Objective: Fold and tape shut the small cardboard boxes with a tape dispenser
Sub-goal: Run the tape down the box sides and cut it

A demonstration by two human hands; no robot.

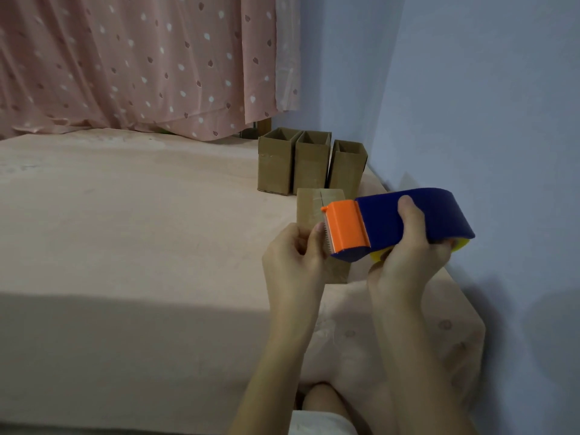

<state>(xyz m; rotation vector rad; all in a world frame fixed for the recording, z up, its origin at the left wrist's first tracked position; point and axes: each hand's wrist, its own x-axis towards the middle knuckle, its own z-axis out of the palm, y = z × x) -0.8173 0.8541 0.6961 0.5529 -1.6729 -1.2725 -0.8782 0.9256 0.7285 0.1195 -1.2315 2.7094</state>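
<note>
The right hand point(408, 255) is gripping the blue and orange tape dispenser point(398, 221) with curled fingers, just above the small box point(317, 208) on the bed point(125, 230). The left hand point(295, 255) is pinching at its toothed end, fingers bent.

The lower part of the closed box point(318, 202) is covered by the left hand point(293, 255) and the tape dispenser point(405, 219), so where the left hand's fingertips sit on it cannot be told. The tape roll point(461, 244) shows only as a yellow sliver below the dispenser's blue shell; whether a strip of tape runs to the box is hidden behind the orange cutter head. The right hand point(408, 255) hides the dispenser's underside, and its fingers are out of sight beneath. Both forearms run off the bottom edge. The three open boxes point(310, 161) overlap, their insides too dark to read. The curtain point(141, 64) is cut off at the top and left, hiding what lies behind.
</note>
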